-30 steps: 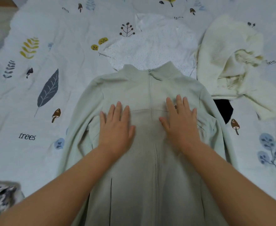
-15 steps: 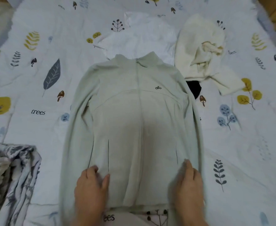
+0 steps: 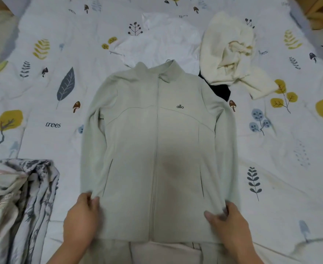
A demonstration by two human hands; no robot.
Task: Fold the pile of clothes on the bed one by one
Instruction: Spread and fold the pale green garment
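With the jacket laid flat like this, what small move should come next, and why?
Probably fold one sleeve inward across the front. The pale green jacket lies flat, zipped, face up, and the left hand and right hand each pinch a sleeve cuff by the hem.

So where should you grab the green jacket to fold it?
Probably by the sleeve cuffs, from the near side. The green jacket lies flat, front up and zipped, with both sleeves running straight down beside the body. The left hand and right hand each hold a sleeve end near the hem, so each sleeve can be lifted and laid across the chest.
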